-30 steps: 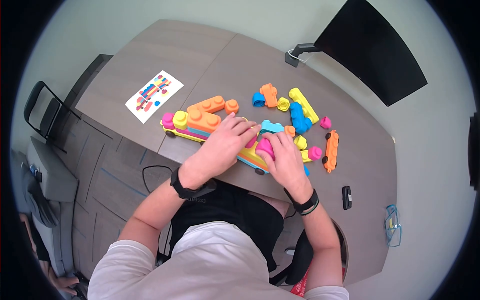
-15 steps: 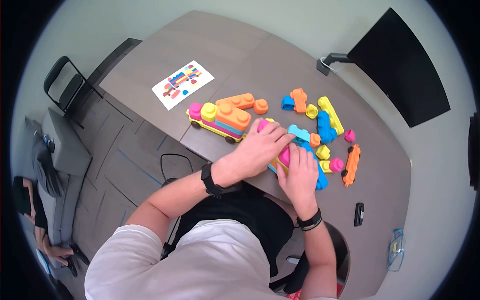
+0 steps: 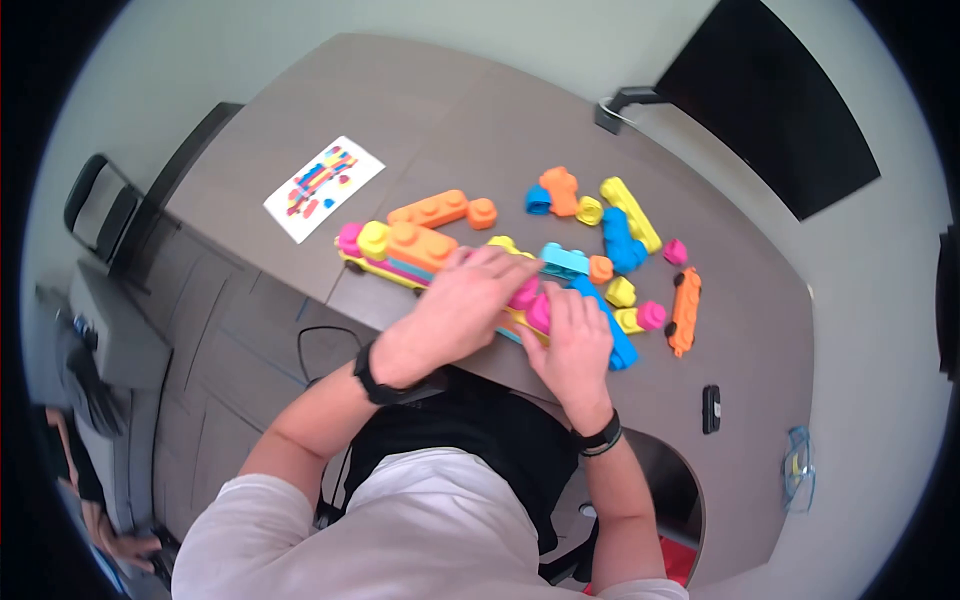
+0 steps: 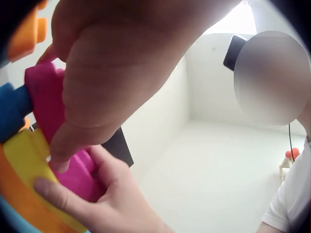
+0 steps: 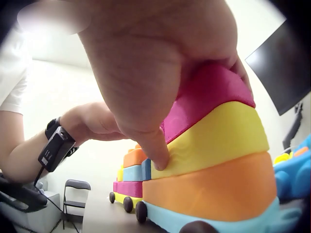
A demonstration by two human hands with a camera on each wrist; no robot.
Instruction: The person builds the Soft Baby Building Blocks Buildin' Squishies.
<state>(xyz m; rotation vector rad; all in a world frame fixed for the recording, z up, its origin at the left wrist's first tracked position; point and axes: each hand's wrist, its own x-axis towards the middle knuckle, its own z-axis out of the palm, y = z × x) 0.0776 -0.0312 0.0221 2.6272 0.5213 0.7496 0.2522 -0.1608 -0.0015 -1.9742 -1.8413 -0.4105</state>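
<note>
A stack of toy blocks in the right wrist view has a light-blue wheeled base [image 5: 243,224], an orange layer [image 5: 214,187], a yellow layer [image 5: 218,138] and a magenta block [image 5: 214,94] on top. My right hand [image 3: 575,345] grips that magenta block from above, thumb down against the yellow layer. Just left of it, my left hand [image 3: 465,300] reaches over the stack, fingers curled round another magenta block [image 4: 46,97], with a dark blue block [image 4: 12,109] beside it. Left of the stack stands a yellow-based wheeled car [image 3: 375,275] carrying a large orange block [image 3: 420,243].
A long blue block [image 3: 610,330], a light-blue block [image 3: 565,260] and a magenta-ended yellow piece [image 3: 635,319] lie near my right hand. Farther right are an orange wheeled base [image 3: 684,312] and a black device [image 3: 711,409]. A printed picture sheet [image 3: 324,188] lies at left.
The head view has swung right and partly back. My right hand has shifted, so the long blue block shows more than a second ago. Both hands stay at the stack.
</note>
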